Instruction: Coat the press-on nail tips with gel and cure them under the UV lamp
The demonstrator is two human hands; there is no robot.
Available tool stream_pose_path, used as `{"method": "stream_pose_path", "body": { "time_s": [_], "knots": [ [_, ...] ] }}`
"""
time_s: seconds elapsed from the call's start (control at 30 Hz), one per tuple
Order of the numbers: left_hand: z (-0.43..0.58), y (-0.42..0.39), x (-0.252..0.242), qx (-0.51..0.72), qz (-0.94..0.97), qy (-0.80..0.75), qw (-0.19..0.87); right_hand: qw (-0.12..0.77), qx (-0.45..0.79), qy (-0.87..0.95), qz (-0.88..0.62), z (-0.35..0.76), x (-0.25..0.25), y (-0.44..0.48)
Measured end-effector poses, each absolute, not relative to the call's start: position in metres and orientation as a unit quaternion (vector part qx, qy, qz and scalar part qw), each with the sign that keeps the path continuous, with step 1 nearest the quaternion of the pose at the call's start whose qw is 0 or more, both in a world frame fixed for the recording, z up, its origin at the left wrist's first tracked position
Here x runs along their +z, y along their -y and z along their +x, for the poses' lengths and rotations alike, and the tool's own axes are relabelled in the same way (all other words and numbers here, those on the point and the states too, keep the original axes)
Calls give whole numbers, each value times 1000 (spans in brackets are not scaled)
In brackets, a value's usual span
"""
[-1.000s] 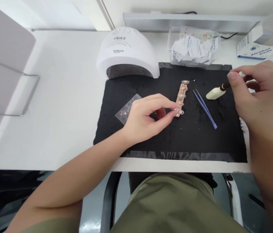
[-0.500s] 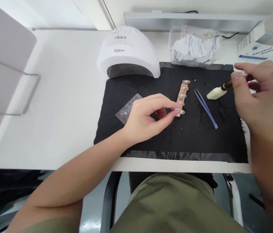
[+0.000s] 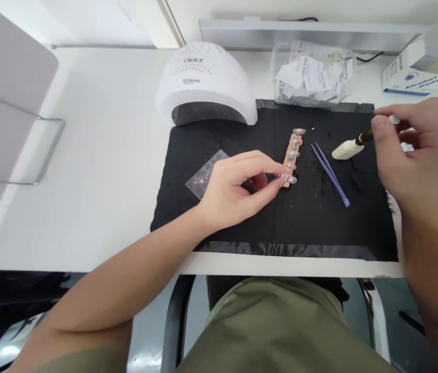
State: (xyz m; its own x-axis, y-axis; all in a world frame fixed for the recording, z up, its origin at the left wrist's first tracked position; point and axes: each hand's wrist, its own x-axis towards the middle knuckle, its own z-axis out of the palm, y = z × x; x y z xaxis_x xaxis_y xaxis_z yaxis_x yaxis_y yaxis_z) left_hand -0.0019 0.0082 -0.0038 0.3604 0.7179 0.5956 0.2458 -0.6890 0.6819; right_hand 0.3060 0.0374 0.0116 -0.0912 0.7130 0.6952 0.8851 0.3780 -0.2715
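My left hand [image 3: 238,186] is closed in a pinch on the lowest false nail [image 3: 289,178], at the near end of a tan nail display strip [image 3: 286,160]. Several more decorated false nails run up the strip. My right hand [image 3: 417,150] has its thumb and fingers closed on the dark brush cap [image 3: 365,137] of a cream nail polish bottle [image 3: 346,149]. The bottle leans towards that hand, its base near the mat. Between the strip and the bottle lie purple tweezers [image 3: 332,176], untouched.
A white nail lamp [image 3: 207,77] stands at the back of the black mat [image 3: 234,235]. Behind the mat are a clear bin [image 3: 281,88] of alcohol pads and an alcohol pad box [image 3: 407,72]. A clear sticker sheet [image 3: 207,173] lies partly beneath my left hand.
Almost nothing differs. My right hand has shifted very slightly on the brush cap; my left hand and the false nails hold still.
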Motion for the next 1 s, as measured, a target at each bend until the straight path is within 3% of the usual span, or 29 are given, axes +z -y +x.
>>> {"method": "stream_pose_path", "body": {
  "time_s": [0.8, 1.0],
  "knots": [
    [-3, -8, -6, 482, 780, -298, 264, 397, -77, 724, -559, 305, 8, -39],
    [-3, -8, -4, 479, 781, -301, 266, 419, -129, 717, -542, 306, 10, -40]
  ]
}}
